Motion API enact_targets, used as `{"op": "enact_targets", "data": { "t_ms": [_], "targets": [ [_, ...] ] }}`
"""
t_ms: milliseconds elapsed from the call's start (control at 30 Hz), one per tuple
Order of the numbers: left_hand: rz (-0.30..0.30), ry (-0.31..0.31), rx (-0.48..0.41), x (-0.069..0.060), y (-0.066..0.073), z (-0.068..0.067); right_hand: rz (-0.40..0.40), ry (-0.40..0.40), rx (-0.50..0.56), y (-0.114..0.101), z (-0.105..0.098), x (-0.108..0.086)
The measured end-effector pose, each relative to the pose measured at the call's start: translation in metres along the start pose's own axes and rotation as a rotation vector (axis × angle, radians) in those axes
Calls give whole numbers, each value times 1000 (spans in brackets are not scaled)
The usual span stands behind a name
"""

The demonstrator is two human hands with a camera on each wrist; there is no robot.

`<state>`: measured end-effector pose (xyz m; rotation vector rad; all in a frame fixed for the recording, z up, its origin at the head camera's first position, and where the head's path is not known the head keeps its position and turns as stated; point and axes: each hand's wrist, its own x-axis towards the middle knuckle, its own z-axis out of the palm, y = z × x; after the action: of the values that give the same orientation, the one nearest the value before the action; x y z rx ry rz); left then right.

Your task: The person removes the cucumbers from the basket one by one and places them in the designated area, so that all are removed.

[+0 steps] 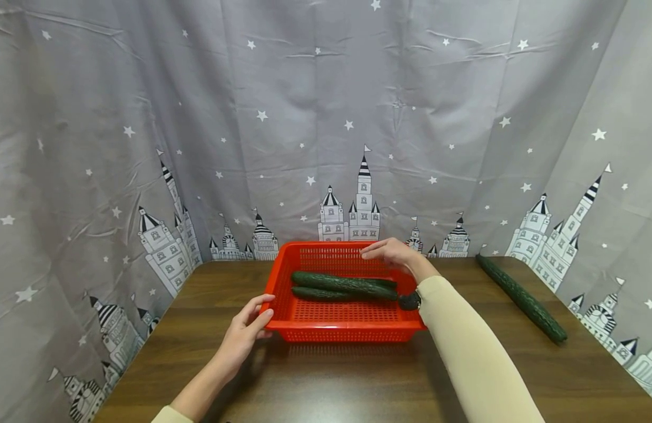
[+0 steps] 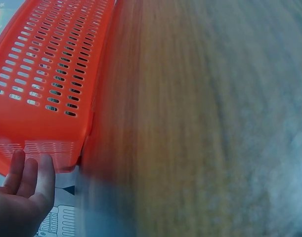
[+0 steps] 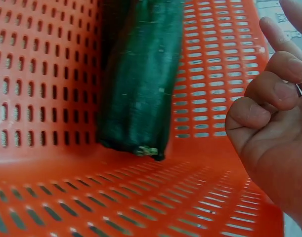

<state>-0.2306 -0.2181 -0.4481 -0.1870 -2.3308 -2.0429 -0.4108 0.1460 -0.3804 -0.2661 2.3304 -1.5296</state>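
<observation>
A red slotted plastic basket (image 1: 347, 325) stands on the table with long dark green cucumbers (image 1: 341, 283) inside, lying one over another. At its left rim, my left hand (image 1: 243, 332) holds the basket near the front corner; in the left wrist view its fingers (image 2: 44, 180) lie against the outside of the wall. My right hand (image 1: 394, 252) hovers over the basket's back right part, holding nothing. In the right wrist view, the fingers of that hand are loosely bent beside the blunt end of a cucumber (image 3: 141, 94) in the basket.
Another cucumber (image 1: 521, 298) lies slantwise on the right side of the brown wooden table (image 1: 357, 382). Behind and around the table hangs a grey curtain (image 1: 283, 147) printed with castles and stars.
</observation>
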Motion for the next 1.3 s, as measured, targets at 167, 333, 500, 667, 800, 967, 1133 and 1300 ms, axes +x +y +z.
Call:
{"op": "enact_targets", "data": {
  "t_ms": [167, 333, 500, 667, 800, 967, 1133, 1300],
  "targets": [
    [-2, -3, -3, 0, 0, -1, 25, -28, 5, 5, 7, 2],
    [0, -5, -3, 0, 0, 0, 42, -44, -12, 7, 14, 2],
    [0, -6, 0, 0, 1, 0, 71, -64, -66, 8, 19, 2],
    [-2, -6, 3, 0, 1, 0, 75, -103, -111, 11, 24, 0],
    [2, -9, 4, 0, 1, -1, 71, -132, -136, 13, 28, -2],
    [6, -12, 1, 0, 0, 0, 58, -147, -177, 13, 33, -3],
    [1, -9, 3, 0, 0, -1, 54, -143, -188, 14, 35, -3],
    [4, -8, 4, 0, 0, 0, 36, -127, -216, 15, 37, -3]
  ]
}}
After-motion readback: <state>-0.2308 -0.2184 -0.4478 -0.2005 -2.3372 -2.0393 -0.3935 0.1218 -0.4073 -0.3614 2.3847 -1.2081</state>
